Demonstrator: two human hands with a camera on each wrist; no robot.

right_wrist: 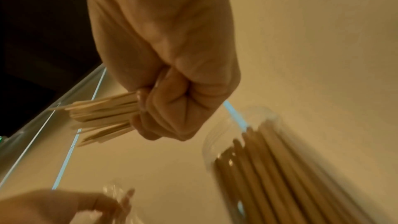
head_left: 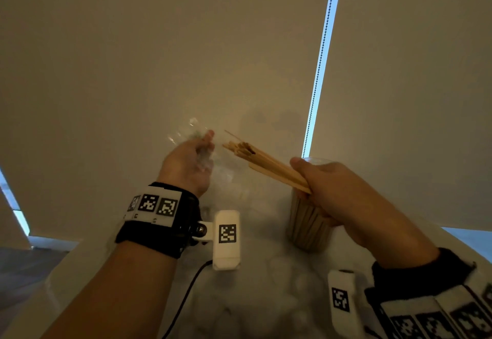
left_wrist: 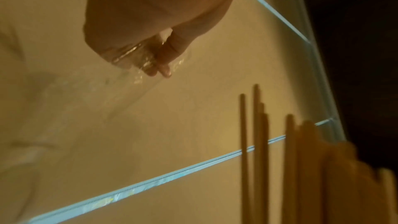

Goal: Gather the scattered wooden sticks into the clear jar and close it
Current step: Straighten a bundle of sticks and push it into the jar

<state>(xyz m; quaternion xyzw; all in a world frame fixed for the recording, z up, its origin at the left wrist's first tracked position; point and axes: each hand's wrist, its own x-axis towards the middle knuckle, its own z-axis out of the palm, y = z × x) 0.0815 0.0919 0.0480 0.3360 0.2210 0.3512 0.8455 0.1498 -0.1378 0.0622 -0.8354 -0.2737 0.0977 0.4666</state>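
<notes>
White table (head_left: 266,298), R hand (head_left: 327,186) gripping sticks (head_left: 269,164)

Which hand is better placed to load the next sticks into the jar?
Right. The right hand already grips a bundle of sticks just above the clear jar; the left hand holds clear plastic wrap, farther away.

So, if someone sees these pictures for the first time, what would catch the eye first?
Probably the bundle of wooden sticks gripped in the right hand, held just above the clear jar, which already holds many sticks. Next, the left hand on the left, holding crumpled clear plastic wrap.
</notes>
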